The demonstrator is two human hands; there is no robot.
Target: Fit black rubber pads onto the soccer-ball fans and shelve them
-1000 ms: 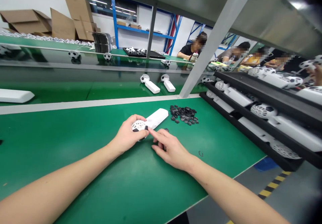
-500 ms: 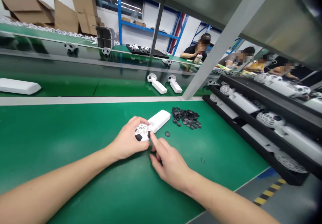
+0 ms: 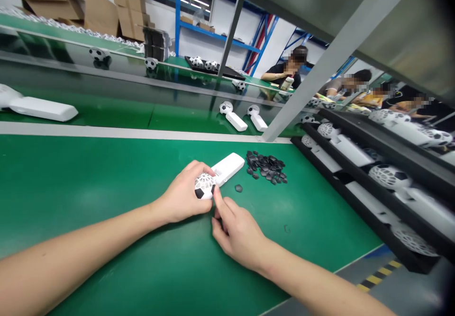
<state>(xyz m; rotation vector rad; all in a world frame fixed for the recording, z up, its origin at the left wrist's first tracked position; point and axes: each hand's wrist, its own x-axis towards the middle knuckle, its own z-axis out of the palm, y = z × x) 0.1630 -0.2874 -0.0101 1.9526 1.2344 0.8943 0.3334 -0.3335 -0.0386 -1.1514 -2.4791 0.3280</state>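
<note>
A white handheld fan (image 3: 229,168) with a round, football-patterned grille head lies on the green bench, its handle pointing away to the upper right. My left hand (image 3: 186,193) is wrapped round the head, fingers over the top and thumb along the near side. Black patches show on the head's lower part. My right hand (image 3: 238,230) has its index fingertip pressed against the head's right side, at a black patch. Its thumb stands apart below, and the other fingers are curled under, partly hidden. One loose black pentagon piece (image 3: 238,188) lies just right of the fan.
A heap of black pieces (image 3: 266,167) lies beyond the handle. Stacked black trays (image 3: 355,185) with more fans stand at the right. Past the white edge strip, fans (image 3: 236,121) lie on a green belt. A metal post (image 3: 302,88) rises at the bench's far edge. Co-workers sit beyond.
The view has shifted slightly, and another fan at the far left of the belt shows more fully. Both hands keep nearly the same hold and contact on the fan.
</note>
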